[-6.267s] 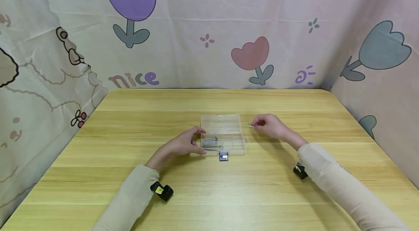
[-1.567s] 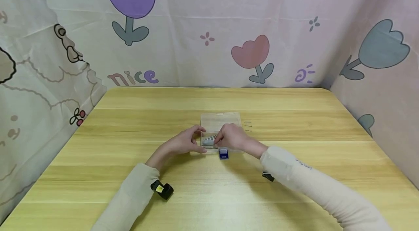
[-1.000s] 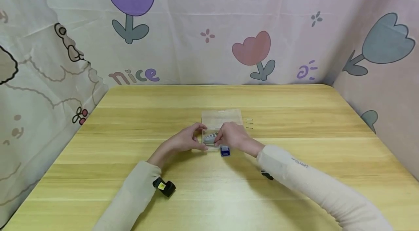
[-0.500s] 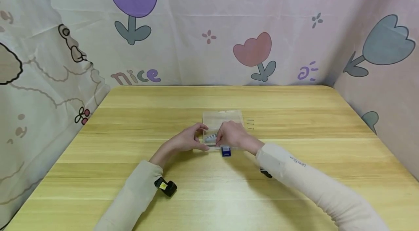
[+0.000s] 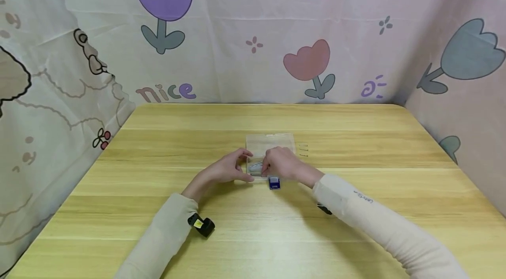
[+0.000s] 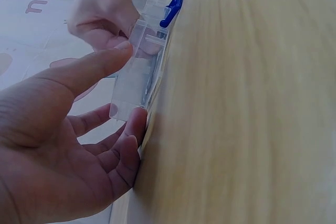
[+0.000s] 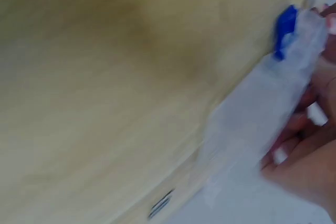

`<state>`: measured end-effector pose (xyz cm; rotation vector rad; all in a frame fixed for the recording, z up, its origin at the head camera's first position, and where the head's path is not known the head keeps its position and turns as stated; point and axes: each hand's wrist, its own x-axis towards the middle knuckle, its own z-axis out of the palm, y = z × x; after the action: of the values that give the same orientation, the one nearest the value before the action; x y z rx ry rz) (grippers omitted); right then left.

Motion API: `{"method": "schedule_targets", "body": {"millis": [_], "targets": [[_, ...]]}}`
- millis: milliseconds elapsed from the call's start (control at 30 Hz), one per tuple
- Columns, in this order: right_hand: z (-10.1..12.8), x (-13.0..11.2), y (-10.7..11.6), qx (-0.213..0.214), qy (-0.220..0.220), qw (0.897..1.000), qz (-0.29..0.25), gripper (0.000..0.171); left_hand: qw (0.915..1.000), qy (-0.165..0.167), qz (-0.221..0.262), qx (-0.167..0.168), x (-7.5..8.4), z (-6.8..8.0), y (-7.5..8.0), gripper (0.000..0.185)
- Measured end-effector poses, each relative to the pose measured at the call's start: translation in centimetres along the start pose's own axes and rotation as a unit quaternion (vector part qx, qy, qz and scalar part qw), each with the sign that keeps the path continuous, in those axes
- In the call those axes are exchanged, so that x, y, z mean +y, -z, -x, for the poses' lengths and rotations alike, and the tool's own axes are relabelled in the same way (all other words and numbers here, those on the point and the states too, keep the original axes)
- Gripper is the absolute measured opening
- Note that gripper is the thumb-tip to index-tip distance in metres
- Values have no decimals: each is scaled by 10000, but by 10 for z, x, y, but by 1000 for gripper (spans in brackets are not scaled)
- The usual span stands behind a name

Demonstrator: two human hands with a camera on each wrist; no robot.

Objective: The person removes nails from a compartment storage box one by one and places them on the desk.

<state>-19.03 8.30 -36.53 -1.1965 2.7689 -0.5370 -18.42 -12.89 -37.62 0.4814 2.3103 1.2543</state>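
A clear plastic box [image 5: 269,142] lies on the table, its lid folded back and a blue latch [image 5: 274,182] at its front. Thin metal nails [image 5: 256,166] lie in its left compartment. My left hand [image 5: 224,168] grips the box's left end, thumb at the front wall and fingers at the back, also seen in the left wrist view around the box wall [image 6: 123,95]. My right hand [image 5: 281,162] reaches into the box with curled fingers beside the nails. Its fingertips are hidden, so I cannot tell if they pinch a nail. The right wrist view is blurred.
Three separate nails [image 5: 303,150] lie in a column on the table just right of the box. The wooden table [image 5: 253,235] extends around it. A printed cloth [image 5: 229,63] hangs behind and at both sides.
Six seconds ago my right hand was right of the box near two nails; since then three lie on the table and the hand has come back over the box. My left hand has stayed.
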Motion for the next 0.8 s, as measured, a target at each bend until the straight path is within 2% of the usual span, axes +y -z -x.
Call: {"method": "schedule_targets", "body": {"millis": [100,200,300,500,733,800], "targets": [[1,4,-1,83,518,9983,273,4,10000,5,-14,12,0,0,0,69],[2,3,1,100,769,9955,543,4,10000,-12,-32,28,0,0,0,69],[1,0,4,48,758,9947,692,1,10000,-28,-47,49,-1,0,-1,69],[-1,-1,6,-131,661,9959,610,4,9999,-39,-89,38,-2,-1,-1,69],[-2,5,4,-171,1177,9877,1010,6,9999,-16,-119,46,-1,-2,-1,69],[-2,7,3,-222,1236,9874,963,7,9999,-2,-103,34,-1,-1,-1,68]]}}
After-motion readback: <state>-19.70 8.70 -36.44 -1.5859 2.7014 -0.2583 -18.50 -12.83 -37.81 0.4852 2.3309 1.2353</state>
